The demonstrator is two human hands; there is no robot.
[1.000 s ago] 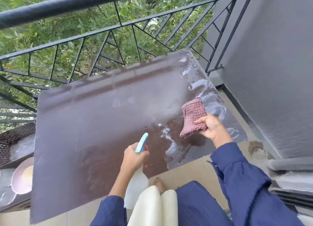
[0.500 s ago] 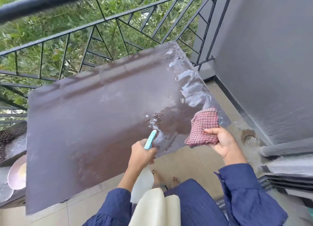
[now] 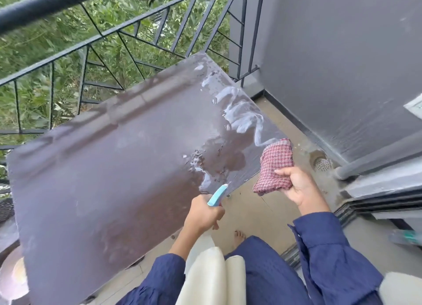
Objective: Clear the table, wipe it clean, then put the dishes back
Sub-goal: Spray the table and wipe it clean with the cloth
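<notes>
Brown worktop (image 3: 102, 179) ahead of both hands, wet foamy streaks (image 3: 242, 115) on end nearest right hand. Red checked cloth (image 3: 274, 165) bunched in right hand (image 3: 299, 186), fingers curled round it, at worktop's near right corner; contact unclear. Spray bottle (image 3: 217, 196) gripped in left hand (image 3: 203, 213), blue nozzle aimed at wet patch. Floor drain (image 3: 322, 164) just beyond right hand. Plate (image 3: 11, 279) far left of left hand, partly hidden by worktop edge.

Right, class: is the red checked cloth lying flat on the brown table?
No, the right hand grips the bunched red checked cloth by the brown table's edge.
</notes>
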